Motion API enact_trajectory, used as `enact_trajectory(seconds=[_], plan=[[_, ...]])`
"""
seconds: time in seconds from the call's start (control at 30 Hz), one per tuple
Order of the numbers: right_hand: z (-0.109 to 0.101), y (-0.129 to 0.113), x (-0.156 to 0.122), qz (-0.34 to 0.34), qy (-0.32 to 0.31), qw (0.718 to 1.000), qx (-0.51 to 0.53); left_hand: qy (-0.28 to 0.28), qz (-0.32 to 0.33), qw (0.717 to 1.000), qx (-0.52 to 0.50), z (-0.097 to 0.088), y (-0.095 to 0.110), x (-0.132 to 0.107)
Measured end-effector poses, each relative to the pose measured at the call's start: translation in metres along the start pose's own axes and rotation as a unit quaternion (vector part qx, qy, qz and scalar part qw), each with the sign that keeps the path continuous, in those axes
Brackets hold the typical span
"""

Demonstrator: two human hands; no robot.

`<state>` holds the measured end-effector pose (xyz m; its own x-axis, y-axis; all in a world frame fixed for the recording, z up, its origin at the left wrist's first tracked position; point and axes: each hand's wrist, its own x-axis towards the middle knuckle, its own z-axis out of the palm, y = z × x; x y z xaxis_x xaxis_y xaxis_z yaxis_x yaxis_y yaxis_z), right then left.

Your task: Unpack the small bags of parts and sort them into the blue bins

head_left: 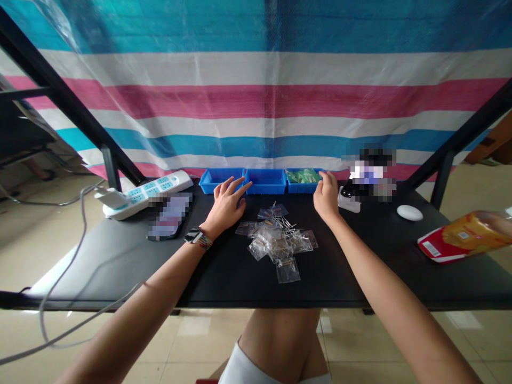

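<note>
From my end I see the left hand (229, 208) over the table (240, 288), its fingers well spread with nothing held between them, reaching over the front right corner of the left blue tray (214, 185) and near the middle blue tray (265, 189). I cannot tell whether they touch either one. The right hand (328, 198) is at the right end of the right blue tray (302, 188); its fingers are partly bent, and I cannot tell whether they grip the rim. Green packets (303, 176) lie in that tray. Between my two hands, closer to the front edge, small clear bags (276, 240) lie heaped on the table, with thin metal pieces (288, 226) loose among them. A phone (171, 216) lies left of the left hand, beside a power strip (156, 189).
</note>
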<state>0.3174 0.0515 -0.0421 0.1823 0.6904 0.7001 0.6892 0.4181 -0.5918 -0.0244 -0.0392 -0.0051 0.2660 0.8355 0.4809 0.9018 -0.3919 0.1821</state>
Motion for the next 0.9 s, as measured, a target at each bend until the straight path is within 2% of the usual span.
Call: enact_trajectory(seconds=[0.17, 0.33, 0.53, 0.6, 0.9], plan=[[0.002, 0.006, -0.002, 0.069, 0.024, 0.997, 0.007, -0.015, 0.014, 1.0, 0.003, 0.001, 0.001, 0.0], [-0.003, 0.003, -0.001, 0.162, 0.023, 0.987, 0.007, -0.004, 0.009, 1.0, 0.005, 0.0, 0.001, -0.001], [0.0, 0.0, 0.004, 0.297, -0.002, 0.952, 0.067, 0.002, 0.0, 1.0, 0.0, 0.0, 0.0, 0.0], [0.0, -0.002, 0.005, 0.309, -0.008, 0.948, 0.08, 0.003, -0.001, 1.0, -0.004, 0.0, -0.001, 0.001], [-0.015, -0.008, -0.008, 0.28, -0.03, 0.956, 0.083, 0.005, -0.003, 1.0, -0.015, 0.001, -0.005, 0.002]])
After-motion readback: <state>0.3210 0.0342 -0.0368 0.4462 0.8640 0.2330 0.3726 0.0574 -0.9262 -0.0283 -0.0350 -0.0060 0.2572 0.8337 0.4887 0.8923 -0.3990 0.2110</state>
